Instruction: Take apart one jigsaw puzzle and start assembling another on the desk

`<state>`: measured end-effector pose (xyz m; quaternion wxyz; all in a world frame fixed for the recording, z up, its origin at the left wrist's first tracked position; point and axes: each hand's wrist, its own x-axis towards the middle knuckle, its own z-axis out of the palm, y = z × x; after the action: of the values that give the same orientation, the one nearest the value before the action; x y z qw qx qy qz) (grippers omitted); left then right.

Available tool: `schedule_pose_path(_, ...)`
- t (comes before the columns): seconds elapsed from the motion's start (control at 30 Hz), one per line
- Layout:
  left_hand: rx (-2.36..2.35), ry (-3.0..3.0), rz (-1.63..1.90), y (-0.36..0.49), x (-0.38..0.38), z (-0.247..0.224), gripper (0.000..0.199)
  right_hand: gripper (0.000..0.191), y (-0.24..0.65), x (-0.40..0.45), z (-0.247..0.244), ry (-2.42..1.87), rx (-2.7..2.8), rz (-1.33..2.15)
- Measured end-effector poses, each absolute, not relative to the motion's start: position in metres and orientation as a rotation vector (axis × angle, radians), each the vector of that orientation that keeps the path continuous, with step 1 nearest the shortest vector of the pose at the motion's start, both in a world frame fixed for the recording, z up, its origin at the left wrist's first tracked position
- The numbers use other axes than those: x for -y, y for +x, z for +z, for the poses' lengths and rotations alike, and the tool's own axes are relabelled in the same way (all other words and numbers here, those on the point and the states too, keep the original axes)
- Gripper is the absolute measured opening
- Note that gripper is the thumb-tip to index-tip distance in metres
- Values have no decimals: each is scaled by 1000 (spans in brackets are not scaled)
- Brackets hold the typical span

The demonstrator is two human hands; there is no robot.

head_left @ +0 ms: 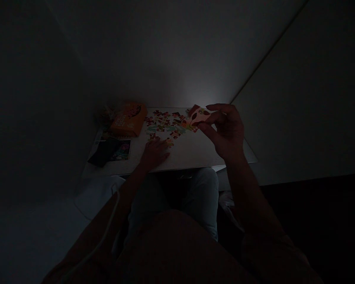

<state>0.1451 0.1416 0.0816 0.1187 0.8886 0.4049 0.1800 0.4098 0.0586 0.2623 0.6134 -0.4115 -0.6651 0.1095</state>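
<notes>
Jigsaw pieces [165,126] lie scattered across the far part of the white desk [192,152]. A pink puzzle piece [198,116] is pinched narrowly between the thumb and fingertips of the right hand [227,132], raised near the desk's far right corner. The left hand [154,154] rests palm-down, fingers loosely spread, just beside the pieces. An orange box [128,119] stands toward the far left corner.

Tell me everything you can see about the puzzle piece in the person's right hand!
The jigsaw piece is pale pink with dark red blotches and looks like thin card. It is pinched in the air between the thumb and fingers of the right hand, tilted, over the far part of the white table. A redder bit at its far end may be a second piece; the dim light hides that.
</notes>
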Motion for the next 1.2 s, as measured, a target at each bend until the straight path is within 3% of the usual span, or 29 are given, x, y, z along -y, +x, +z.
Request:
schedule_pose_path(0.2,-1140,2595,486,144,-143,78,36,48,450,-100,171,-1275,1525,494)
schedule_pose_path(0.43,-1221,2587,493,148,-142,84,58,34,459,-109,82,-1633,1664,676)
schedule_pose_path(0.77,-1367,2459,496,153,-156,83,61,62,444,-71,56,-1902,1682,101)
schedule_pose_path(1.2,-1385,2408,467,166,-166,91,44,41,443,-68,59,-1970,1654,125)
